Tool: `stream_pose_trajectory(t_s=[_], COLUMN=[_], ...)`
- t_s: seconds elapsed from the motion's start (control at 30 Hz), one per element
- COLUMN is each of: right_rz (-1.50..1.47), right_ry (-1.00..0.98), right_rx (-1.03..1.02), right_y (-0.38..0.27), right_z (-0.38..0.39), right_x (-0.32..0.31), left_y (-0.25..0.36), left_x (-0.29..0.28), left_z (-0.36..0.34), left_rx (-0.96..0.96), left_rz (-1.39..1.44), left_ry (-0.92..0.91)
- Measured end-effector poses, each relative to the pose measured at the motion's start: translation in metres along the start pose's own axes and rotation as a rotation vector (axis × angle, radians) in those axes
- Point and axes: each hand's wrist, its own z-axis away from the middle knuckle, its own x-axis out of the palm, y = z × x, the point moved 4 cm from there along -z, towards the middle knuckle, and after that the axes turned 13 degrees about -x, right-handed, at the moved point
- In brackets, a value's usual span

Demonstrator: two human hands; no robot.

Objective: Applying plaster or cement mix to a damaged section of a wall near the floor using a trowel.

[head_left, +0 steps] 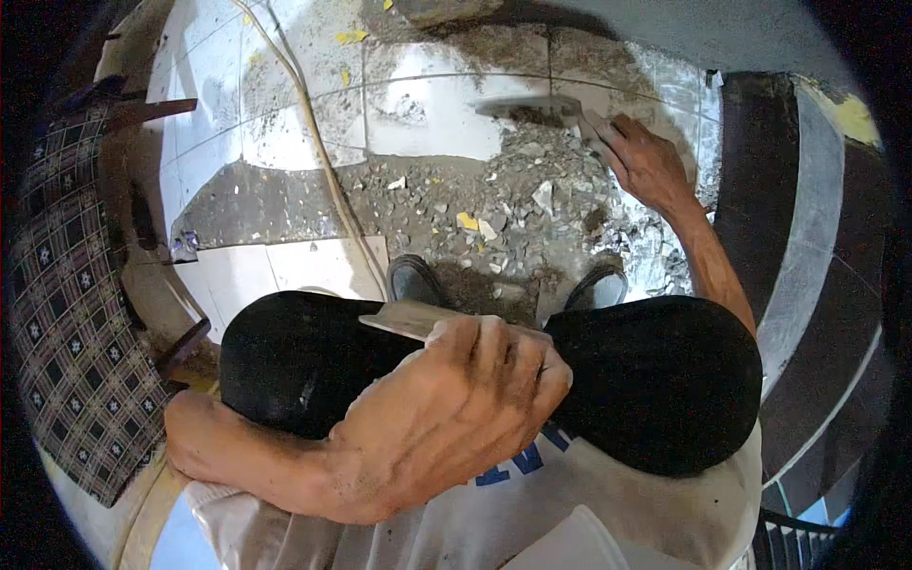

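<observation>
My left hand [456,408] is closed around a flat, pale grey piece [399,320] in front of my black-clad knees [655,380]; what kind of piece it is, I cannot make out. Reaching out at the upper right, my right hand [646,157] grips a trowel-like tool by its handle, with the grey blade [522,108] held low over the floor where rubble meets white tiles. Broken chips and grit [508,199] lie in a bare, dusty strip between the tiles, around and beyond my shoes [413,280].
A tan cable or hose [323,161] crosses the floor on my left, beside a chair with a checked cloth [81,313]. Dark step-like surfaces with pale edges [765,218] run along the right. Grey wall [741,38] stands at the upper right; white tiles [209,66] surround the rubble.
</observation>
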Motion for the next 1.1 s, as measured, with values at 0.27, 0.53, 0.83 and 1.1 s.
stream_pose_trajectory(t_s=[0.27,0.53,0.83,1.1], right_rz=[0.437,0.678,-0.051,-0.077], right_ry=[0.492,0.356,0.708,0.308], right_rx=[-0.254,-0.268,-0.374,-0.204], right_y=[0.025,-0.013,-0.054,-0.054], right_z=[-0.136,-0.156,-0.159,-0.187], right_x=[-0.04,-0.045,-0.047,-0.03], left_y=[0.003,-0.006,-0.009,-0.008], left_x=[0.0,0.001,0.003,0.001], left_z=[0.001,0.009,0.015,0.013], left_rx=[-0.055,-0.034,-0.088,-0.086], left_rz=[-0.054,0.015,0.019,0.015], left_ry=[-0.108,0.019,-0.094,-0.123])
